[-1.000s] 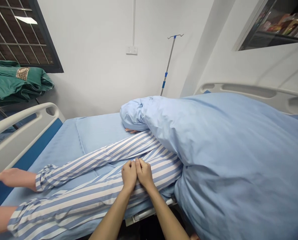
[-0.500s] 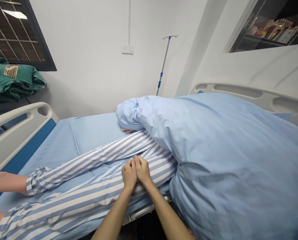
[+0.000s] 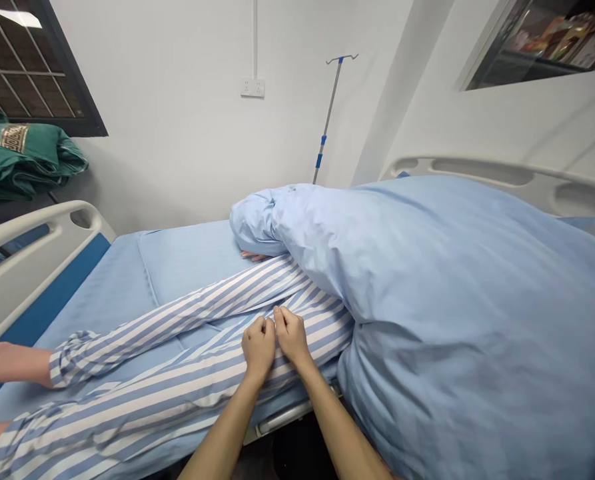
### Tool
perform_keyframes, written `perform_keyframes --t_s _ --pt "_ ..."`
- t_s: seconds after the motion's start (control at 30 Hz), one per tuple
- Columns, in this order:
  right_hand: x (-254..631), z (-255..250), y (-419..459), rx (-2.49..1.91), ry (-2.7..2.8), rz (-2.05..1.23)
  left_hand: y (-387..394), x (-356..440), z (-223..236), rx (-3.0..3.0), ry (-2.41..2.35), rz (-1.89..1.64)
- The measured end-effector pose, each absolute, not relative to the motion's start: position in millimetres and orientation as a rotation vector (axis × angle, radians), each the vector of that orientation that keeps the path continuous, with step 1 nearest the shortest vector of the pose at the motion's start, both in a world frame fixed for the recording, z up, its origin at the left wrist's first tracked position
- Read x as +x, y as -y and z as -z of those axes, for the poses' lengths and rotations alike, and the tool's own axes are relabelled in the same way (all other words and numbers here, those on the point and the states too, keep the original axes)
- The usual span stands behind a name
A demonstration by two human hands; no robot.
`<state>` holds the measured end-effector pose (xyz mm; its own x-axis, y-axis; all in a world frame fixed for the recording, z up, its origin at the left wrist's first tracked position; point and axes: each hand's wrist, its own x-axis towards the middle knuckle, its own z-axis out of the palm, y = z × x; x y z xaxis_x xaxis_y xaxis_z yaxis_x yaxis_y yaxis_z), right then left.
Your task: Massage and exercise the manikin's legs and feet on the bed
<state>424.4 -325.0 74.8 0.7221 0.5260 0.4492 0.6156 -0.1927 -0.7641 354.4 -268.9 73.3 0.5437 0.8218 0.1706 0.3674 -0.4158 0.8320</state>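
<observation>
My left hand (image 3: 258, 343) is closed in a fist above the near thigh of a figure lying on the bed. Beside it is my right hand (image 3: 290, 333), also curled into a fist, with a narrow gap between the two. Nothing shows in either hand. Below them are blue-and-white striped trousers (image 3: 167, 387), worn by the figure, whose bare feet (image 3: 14, 362) point left. A puffed light blue quilt (image 3: 442, 280) covers the upper body. Some fingers of the figure (image 3: 252, 255) peek out under the quilt's edge.
The bed has a blue sheet (image 3: 187, 247), a footboard (image 3: 84, 247) at left and a headboard (image 3: 487, 172) at right. An IV pole (image 3: 330, 120) stands by the wall behind. Folded green fabric (image 3: 37, 153) lies beyond the footboard.
My two fists have parted slightly, the right one shifting a little to the right. The view has tilted down a bit. The quilt and trousers look the same.
</observation>
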Motion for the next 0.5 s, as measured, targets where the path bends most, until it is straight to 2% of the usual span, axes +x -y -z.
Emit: perform_keyframes --t_s 0.3,0.5 --pt "429 -72 328 -1.672 0.743 0.031 277 375 -85 1.879 -0.882 -0.807" --pt "430 -70 328 -1.639 0.693 0.029 281 379 -77 2.002 -0.872 -0.808"
